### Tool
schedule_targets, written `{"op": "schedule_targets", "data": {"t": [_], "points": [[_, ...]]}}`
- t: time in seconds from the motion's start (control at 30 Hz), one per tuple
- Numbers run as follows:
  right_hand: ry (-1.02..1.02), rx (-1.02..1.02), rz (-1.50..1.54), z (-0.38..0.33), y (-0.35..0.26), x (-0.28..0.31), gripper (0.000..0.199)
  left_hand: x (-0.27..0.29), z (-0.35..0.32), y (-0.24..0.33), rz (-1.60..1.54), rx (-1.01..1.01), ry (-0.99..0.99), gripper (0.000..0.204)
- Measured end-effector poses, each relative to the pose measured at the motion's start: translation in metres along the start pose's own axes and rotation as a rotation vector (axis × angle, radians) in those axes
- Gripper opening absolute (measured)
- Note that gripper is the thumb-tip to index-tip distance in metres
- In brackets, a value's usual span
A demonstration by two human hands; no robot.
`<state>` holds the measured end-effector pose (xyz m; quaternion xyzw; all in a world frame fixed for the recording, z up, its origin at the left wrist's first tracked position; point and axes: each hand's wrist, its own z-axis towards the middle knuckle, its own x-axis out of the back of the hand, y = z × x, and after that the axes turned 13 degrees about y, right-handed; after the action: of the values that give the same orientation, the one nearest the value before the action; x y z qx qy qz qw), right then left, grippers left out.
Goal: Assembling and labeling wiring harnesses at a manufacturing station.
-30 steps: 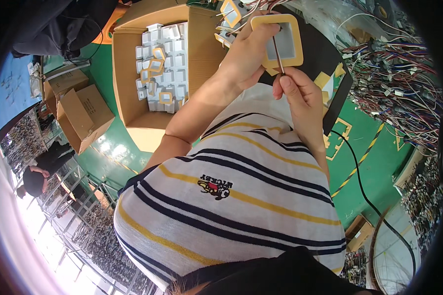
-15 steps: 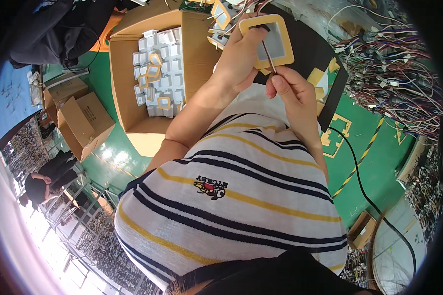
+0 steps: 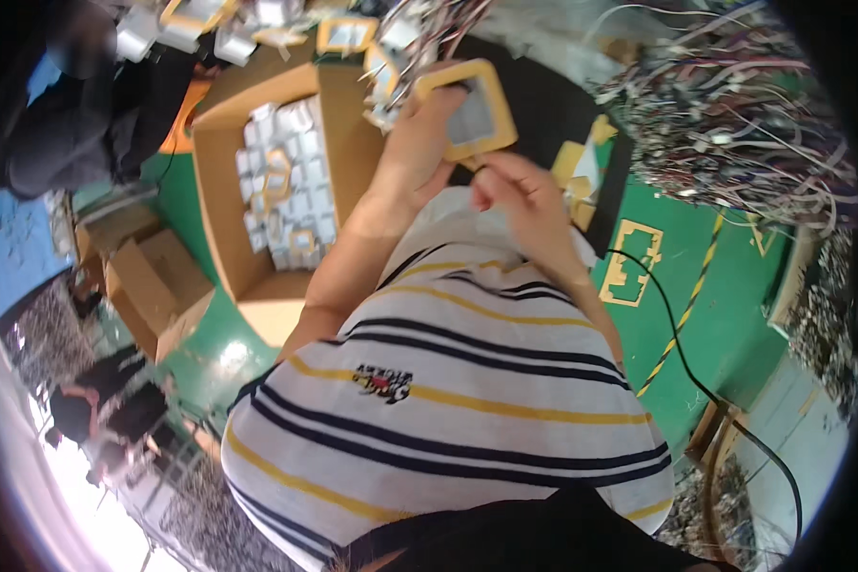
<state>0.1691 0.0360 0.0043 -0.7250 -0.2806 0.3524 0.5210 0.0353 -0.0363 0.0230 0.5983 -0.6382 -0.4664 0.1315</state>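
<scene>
My left hand (image 3: 415,148) grips a square, light-grey housing (image 3: 469,122) with a yellow foam border, the thumb over its near-left edge. The housing is tilted, its framed face turned up toward me. Just below its lower edge is my right hand (image 3: 524,205), fingers pinched together and blurred by motion. A small dark bit shows at those fingertips, but what they hold is too blurred to name. To the left stands an open cardboard box (image 3: 212,205) with rows of white housings (image 3: 300,191), a few bearing yellow frames.
Bundles of wires (image 3: 725,124) fill the far right. More yellow-framed pieces (image 3: 346,35) lie at the far edge. A black work surface (image 3: 543,95) lies behind my hands, with yellow foam scraps (image 3: 570,162). A black cable (image 3: 672,315) curves over the green floor (image 3: 591,329). Someone's dark-clothed legs (image 3: 95,133) are at far left.
Both hands and the housing have shifted left and nearer in view as the whole view moved. The thin dark strand stretched across the housing to my right fingers no longer shows there.
</scene>
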Motion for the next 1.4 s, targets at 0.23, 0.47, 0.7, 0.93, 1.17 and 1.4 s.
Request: {"op": "schedule_targets", "data": {"t": [0.23,0.47,0.7,0.93,1.17,1.4], "points": [[0.352,0.334,-0.194,0.017,-0.01,0.031,0.017,0.074,-0.031,0.051,0.66,-1.079,0.326,0.056],[0.96,0.937,-0.144,0.087,-0.05,0.07,0.02,0.125,-0.047,0.103,0.536,-1.408,1.086,0.045],[1.207,1.272,-0.437,0.129,-0.1,0.067,0.066,0.178,-0.027,0.196,-0.249,-1.262,1.09,0.051],[1.045,1.064,-0.296,0.106,-0.11,0.085,0.019,0.221,0.023,0.256,0.662,-1.68,1.504,0.058],[1.281,1.288,-0.276,0.023,-0.141,0.099,0.027,-0.025,-0.014,0.076,0.806,-1.705,-0.202,0.027],[1.817,1.584,-0.92,0.011,-0.16,0.138,0.03,-0.129,0.085,-0.021,0.923,-1.286,-0.339,0.044]]}}
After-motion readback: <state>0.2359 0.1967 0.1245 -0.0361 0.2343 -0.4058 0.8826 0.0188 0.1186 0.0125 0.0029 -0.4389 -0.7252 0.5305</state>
